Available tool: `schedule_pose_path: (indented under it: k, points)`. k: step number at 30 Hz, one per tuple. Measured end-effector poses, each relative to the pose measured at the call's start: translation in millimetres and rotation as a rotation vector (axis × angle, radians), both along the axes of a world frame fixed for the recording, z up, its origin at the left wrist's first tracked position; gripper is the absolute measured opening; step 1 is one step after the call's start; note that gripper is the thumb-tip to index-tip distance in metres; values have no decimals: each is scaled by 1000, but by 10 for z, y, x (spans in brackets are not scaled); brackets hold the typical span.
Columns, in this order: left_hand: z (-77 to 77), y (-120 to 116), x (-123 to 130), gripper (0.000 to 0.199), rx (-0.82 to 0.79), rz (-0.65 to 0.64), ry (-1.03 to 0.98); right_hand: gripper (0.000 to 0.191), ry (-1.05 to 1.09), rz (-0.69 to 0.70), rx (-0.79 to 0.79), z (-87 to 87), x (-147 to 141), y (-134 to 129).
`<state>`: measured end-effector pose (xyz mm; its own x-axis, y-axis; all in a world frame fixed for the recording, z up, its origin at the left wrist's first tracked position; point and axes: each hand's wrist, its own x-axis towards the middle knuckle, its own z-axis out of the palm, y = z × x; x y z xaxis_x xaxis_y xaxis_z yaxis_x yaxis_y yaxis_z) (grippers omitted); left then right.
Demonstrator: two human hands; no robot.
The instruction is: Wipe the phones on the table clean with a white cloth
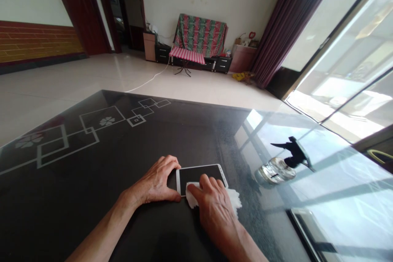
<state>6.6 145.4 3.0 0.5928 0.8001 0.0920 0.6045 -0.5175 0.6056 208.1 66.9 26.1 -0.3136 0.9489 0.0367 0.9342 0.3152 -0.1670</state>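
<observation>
A white-framed smartphone [201,175] lies screen up on the dark glossy table [147,139], its screen black. My left hand [156,182] grips the phone's left end, thumb at the near corner and fingers at the far corner. Bunched under my right hand [213,200] is a white tissue [234,199], pressed on the lower right part of the screen and spilling over the near edge. The fingers of that hand are curled, and they hide part of the phone and tissue.
To the right is a clear spray bottle [278,170] with a black trigger head. A flat, glossy, dark-edged object [310,229] lies at the lower right. Beyond the table are a pink striped stool [187,55], a cloth-covered object [201,35] and a glass door [340,69].
</observation>
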Motion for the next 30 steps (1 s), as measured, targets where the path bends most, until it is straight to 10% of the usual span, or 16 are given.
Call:
schedule_pose_path:
  k: [11, 30]
  points:
    - [15, -4, -9, 59, 2, -7, 29, 44, -57, -214, 31, -2, 692, -33]
    - [28, 13, -7, 55, -37, -15, 26, 38, -150, -183, 42, 38, 666, 391]
